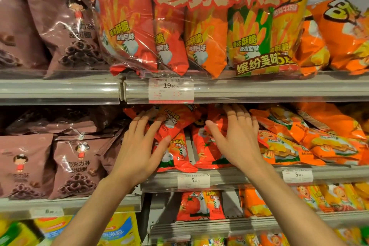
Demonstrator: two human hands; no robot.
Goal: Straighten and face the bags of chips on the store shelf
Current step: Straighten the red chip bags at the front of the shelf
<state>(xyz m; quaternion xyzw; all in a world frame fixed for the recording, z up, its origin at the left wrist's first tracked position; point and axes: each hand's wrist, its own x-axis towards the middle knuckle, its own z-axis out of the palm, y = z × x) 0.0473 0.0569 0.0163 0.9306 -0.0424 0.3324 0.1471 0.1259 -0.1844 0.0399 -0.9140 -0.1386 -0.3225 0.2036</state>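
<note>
Red glossy chip bags (179,146): held on the middle grey metal shelf (229,177), tilted, long axes leaning left, directly ahead of both hands. Left hand (139,146): fingers spread, laid flat on the leftmost bag. Right hand (237,136): fingers straight, pressed against the neighbouring red bag; equally near.

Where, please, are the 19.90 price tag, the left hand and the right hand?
19.90 price tag (171,90): head view, on its printed face.
left hand (137,150): head view, on its back.
right hand (237,138): head view, on its back.
</note>
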